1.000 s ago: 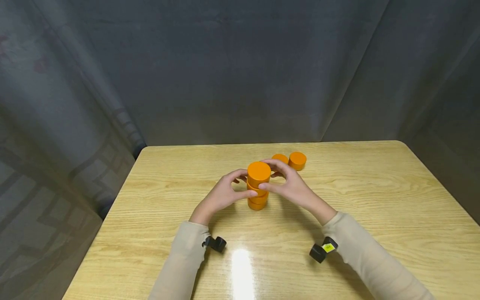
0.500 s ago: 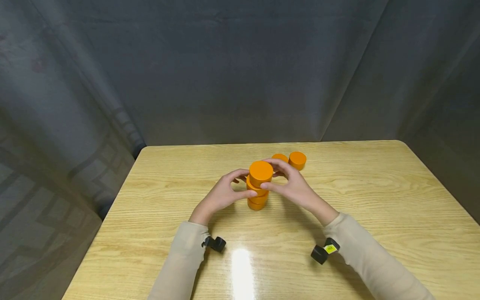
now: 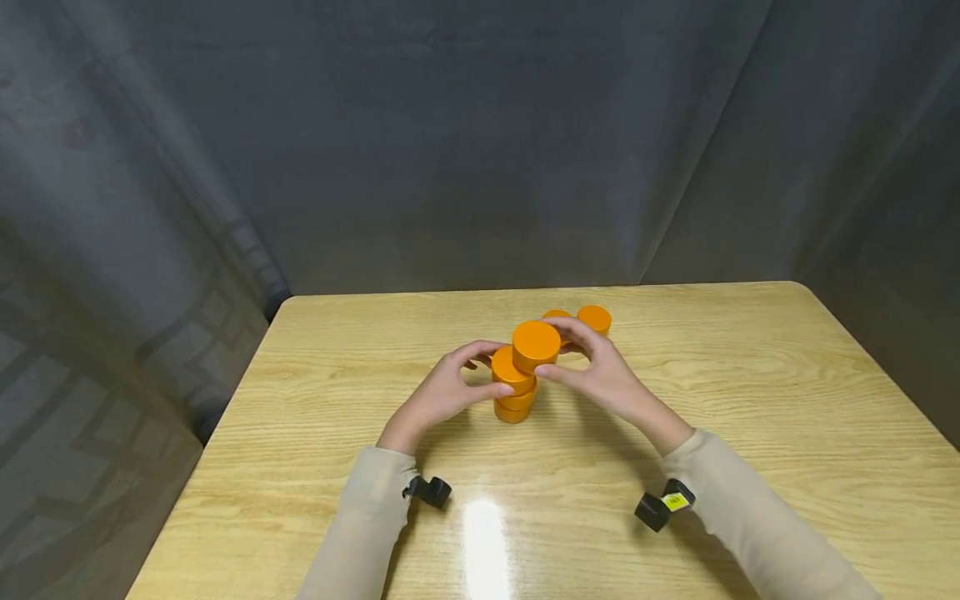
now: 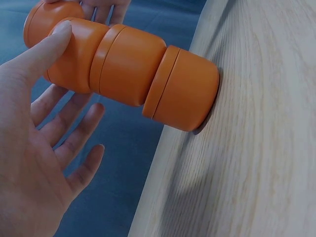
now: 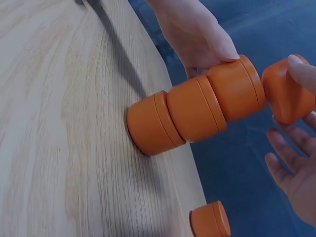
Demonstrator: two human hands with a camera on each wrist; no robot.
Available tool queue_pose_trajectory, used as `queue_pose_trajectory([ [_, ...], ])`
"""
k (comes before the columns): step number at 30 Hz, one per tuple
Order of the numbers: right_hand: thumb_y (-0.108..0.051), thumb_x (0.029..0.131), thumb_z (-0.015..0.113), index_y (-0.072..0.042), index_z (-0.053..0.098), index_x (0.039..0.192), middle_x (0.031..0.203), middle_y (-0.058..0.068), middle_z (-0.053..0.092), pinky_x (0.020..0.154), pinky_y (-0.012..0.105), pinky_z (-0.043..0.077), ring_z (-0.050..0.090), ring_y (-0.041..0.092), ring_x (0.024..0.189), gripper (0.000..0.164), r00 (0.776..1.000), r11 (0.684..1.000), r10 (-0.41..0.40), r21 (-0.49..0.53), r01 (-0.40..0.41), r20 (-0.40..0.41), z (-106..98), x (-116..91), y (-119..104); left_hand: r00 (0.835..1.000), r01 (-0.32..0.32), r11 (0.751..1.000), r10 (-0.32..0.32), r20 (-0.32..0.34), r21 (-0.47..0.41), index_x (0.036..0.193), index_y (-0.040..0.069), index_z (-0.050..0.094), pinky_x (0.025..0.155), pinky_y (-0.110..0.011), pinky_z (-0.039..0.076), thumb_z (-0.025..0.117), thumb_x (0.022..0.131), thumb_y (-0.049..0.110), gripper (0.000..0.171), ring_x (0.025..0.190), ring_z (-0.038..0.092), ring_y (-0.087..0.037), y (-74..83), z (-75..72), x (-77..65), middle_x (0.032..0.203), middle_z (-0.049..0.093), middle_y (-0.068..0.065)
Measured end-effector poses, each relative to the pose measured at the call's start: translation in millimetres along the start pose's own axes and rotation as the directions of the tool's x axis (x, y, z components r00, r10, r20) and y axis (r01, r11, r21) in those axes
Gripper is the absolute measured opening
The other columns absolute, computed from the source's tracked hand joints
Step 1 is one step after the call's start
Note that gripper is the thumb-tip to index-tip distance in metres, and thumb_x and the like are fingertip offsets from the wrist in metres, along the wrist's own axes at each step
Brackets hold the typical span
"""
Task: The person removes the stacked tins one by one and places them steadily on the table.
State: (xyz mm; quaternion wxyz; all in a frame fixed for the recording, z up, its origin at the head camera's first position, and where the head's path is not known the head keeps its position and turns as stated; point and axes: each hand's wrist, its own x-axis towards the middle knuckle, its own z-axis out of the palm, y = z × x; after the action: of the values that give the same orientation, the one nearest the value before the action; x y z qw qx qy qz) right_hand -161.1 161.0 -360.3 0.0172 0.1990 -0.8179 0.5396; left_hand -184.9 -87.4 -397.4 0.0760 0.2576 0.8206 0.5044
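Note:
Three round orange lidded canisters stand stacked on the wooden table (image 3: 337, 350), the lowest canister (image 5: 152, 126) on the wood and the middle canister (image 5: 195, 108) above it. My left hand (image 3: 442, 390) grips the third canister (image 4: 74, 57) between thumb and fingers at the stack's top. My right hand (image 3: 607, 379) pinches a fourth canister (image 3: 536, 340), which sits slightly tilted and off to the right of the stack. In the right wrist view its edge appears close to the third canister; whether they touch I cannot tell.
Two more orange canisters stand behind and right of the stack: a nearer-left canister (image 3: 557, 315), partly hidden by the right hand, and a right canister (image 3: 594, 318). A dark grey curtain (image 3: 480, 150) hangs past the table's far edge.
The fourth canister, in my right hand, has shifted from directly over the stack to the right. My left hand keeps its grip on the third canister and has barely moved.

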Motion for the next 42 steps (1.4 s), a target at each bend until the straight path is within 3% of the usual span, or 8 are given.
queue_pose_trajectory([
  [12, -0.011, 0.086, 0.079, -0.006, 0.053, 0.138, 0.125, 0.009, 0.062, 0.098, 0.05, 0.043, 0.056, 0.021, 0.111, 0.058, 1.0, 1.0, -0.016, -0.015, 0.015, -0.025, -11, -5, 4, 1.0, -0.002, 1.0, 0.002, -0.001, -0.002, 0.133, 0.027, 0.06, 0.1, -0.046, 0.04, 0.079, 0.086, 0.038, 0.052, 0.108, 0.054, -0.011, -1.0, -0.1, -0.4, 0.119, 0.063, 0.015],
  [16, -0.009, 0.087, 0.078, -0.006, 0.054, 0.137, 0.123, 0.008, 0.062, 0.097, 0.038, 0.045, 0.056, 0.017, 0.109, 0.056, 0.999, 1.0, -0.023, -0.016, 0.023, -0.033, -16, -6, 6, 1.0, -0.004, 1.0, 0.004, -0.006, 0.004, 0.133, 0.027, 0.06, 0.1, -0.044, 0.04, 0.079, 0.086, 0.037, 0.052, 0.107, 0.054, -0.011, -1.1, -0.2, 0.0, 0.119, 0.063, 0.015],
  [19, -0.008, 0.086, 0.078, -0.004, 0.054, 0.136, 0.121, 0.009, 0.063, 0.096, 0.035, 0.046, 0.056, 0.016, 0.107, 0.056, 0.999, 0.999, -0.024, -0.023, 0.023, -0.045, -19, -8, 7, 1.0, -0.008, 1.0, 0.008, -0.009, 0.004, 0.133, 0.026, 0.06, 0.1, -0.044, 0.04, 0.079, 0.085, 0.036, 0.052, 0.107, 0.055, -0.012, -1.1, -0.3, 0.0, 0.118, 0.063, 0.014],
  [24, -0.01, 0.086, 0.078, -0.004, 0.053, 0.137, 0.122, 0.01, 0.062, 0.098, 0.048, 0.044, 0.056, 0.019, 0.106, 0.057, 0.998, 0.999, 0.019, -0.031, -0.021, -0.065, -23, -10, 10, 1.0, -0.011, 1.0, 0.011, -0.006, -0.004, 0.134, 0.026, 0.06, 0.1, -0.045, 0.04, 0.08, 0.085, 0.035, 0.053, 0.108, 0.054, -0.013, -0.6, -0.3, -0.8, 0.118, 0.063, 0.013],
  [29, -0.012, 0.087, 0.078, -0.003, 0.052, 0.137, 0.124, 0.011, 0.059, 0.098, 0.051, 0.042, 0.054, 0.022, 0.107, 0.058, 0.996, 0.998, 0.051, -0.028, -0.053, -0.075, -26, -11, 11, 1.0, -0.009, 1.0, 0.009, -0.005, -0.001, 0.134, 0.027, 0.06, 0.1, -0.043, 0.04, 0.079, 0.085, 0.036, 0.053, 0.109, 0.054, -0.012, -0.2, -0.9, -0.7, 0.119, 0.063, 0.015],
  [37, -0.008, 0.088, 0.076, -0.002, 0.053, 0.136, 0.121, 0.013, 0.062, 0.095, 0.032, 0.045, 0.055, 0.012, 0.106, 0.054, 0.996, 0.999, 0.011, -0.045, -0.015, -0.089, -31, -14, 17, 1.0, -0.007, 1.0, 0.007, -0.004, -0.001, 0.134, 0.026, 0.06, 0.1, -0.043, 0.04, 0.079, 0.085, 0.036, 0.053, 0.109, 0.054, -0.012, -0.2, 0.4, 0.8, 0.119, 0.063, 0.014],
  [42, -0.005, 0.089, 0.075, -0.002, 0.052, 0.137, 0.124, 0.015, 0.061, 0.093, 0.027, 0.045, 0.055, 0.005, 0.108, 0.053, 0.996, 0.999, 0.0, -0.043, -0.004, -0.093, -35, -16, 22, 1.0, -0.007, 1.0, 0.007, 0.002, -0.001, 0.134, 0.026, 0.06, 0.101, -0.042, 0.04, 0.079, 0.086, 0.035, 0.053, 0.109, 0.054, -0.012, -0.1, 0.5, 1.5, 0.119, 0.063, 0.014],
])
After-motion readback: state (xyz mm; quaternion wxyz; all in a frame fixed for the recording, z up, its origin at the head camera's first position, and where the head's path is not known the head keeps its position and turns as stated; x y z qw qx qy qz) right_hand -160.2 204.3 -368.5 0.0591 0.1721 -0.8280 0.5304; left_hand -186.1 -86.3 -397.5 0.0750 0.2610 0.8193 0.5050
